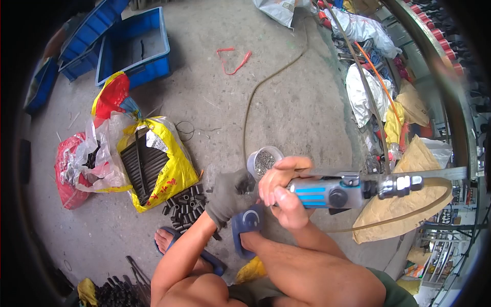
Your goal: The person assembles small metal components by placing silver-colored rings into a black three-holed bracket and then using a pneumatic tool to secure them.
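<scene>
Head view: my bare right hand (282, 197) is wrapped tight around the grey-blue air tool (332, 192) at three o'clock; it looks heavy, rigid, hose-tugged. My gloved left hand (228, 197) pinches something small, hidden, at the tool's nose.

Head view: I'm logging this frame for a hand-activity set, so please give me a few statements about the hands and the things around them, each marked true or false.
1. The left hand wears a grey work glove. True.
2. The right hand is gloved too. False: it is bare.
3. The right hand grips a silver and blue air tool with a hose joined at its far end. True.
4. The small clear cup of little metal parts stands inside the blue crate. False: it stands on the concrete floor, just beyond the hands.
5. Short black tubes lie heaped on the floor beside the yellow bag. True.
</scene>
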